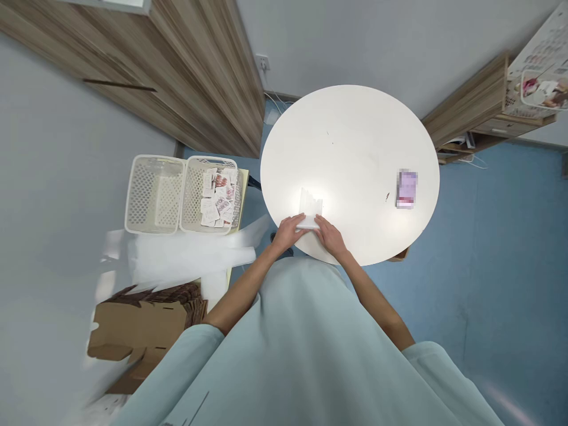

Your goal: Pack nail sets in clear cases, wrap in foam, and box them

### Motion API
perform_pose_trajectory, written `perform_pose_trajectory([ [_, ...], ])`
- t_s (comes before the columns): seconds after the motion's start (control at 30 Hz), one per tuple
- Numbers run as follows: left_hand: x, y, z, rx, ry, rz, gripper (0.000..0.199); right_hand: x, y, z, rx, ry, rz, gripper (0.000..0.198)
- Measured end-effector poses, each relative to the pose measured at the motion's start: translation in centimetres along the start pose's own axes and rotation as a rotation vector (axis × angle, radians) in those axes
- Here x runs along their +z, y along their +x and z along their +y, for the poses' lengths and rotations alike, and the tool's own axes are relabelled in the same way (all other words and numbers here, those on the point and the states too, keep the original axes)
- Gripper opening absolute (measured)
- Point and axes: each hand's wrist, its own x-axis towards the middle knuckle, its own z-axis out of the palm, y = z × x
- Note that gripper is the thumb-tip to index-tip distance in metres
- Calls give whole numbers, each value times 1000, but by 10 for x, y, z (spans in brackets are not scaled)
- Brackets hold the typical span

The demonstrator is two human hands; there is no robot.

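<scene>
Fingers [294, 219], two sets, mine, nearly closed: those of the left hand [286, 233] have one end of a white sheet [311, 205] between tips above and thumb below; those of the right hand [331, 234] have the other end likewise. How firmly I pinch, I cannot tell.

Sheet, one: on the round white table [350, 130], between seven and eight o'clock from its middle; near edge a narrow folded band, far edge uneven. Clock readings below are from the same middle.

Left to right:

Cartons [144, 319], brown, stacked: eight o'clock, past my left arm.

Left basket [167, 201], white, perforated: nine o'clock.

White pile [190, 254], partly blurred, material unclear: eight o'clock, just beside both baskets.

Cabinet [199, 65], wood-grained: ten o'clock.

Right basket [190, 201], white, touching or nearly touching its neighbour: nine o'clock. Contents, printed packets [219, 198], overlapping, heaped towards its three o'clock side.

Shirt [315, 337], pale blue-green, on me: between six and seven.

Mark [387, 196], small, dark, on the table: four o'clock.

Purple item [407, 188], pixelated, on the table: between three and four, near the rim.

Shelf [468, 97], wood-grained: two o'clock.

Floor [501, 231], blue: four o'clock.

Far basket [517, 100], white, contents unclear: two o'clock, by the shelf.
</scene>
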Motion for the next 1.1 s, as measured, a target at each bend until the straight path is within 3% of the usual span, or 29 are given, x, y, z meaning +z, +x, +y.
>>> perform_pose_trajectory([
  [0.13, -10, 23, 3, -53, -29, 31, 33, -12, 26, 0, 93, 6, 20, 49],
  [0.3, -9, 43, 10, -256, 31, 95, 27, -22, 55, 5, 144, -35, 45, 47],
  [0.67, -7, 59, 23, -439, 11, 134, 18, -29, 88, 9, 339, -166, 37, 31],
  [0.77, -5, 56, 24, -476, -23, 175, 23, -31, 92, 7, 248, -185, 78, 38],
  [0.9, -1, 49, 25, -550, -100, 286, 34, -30, 90, 1, 66, -206, -17, 44],
  [1.1, 6, 46, 25, -630, -238, 295, 44, -20, 70, -5, 126, -161, -44, 41],
])
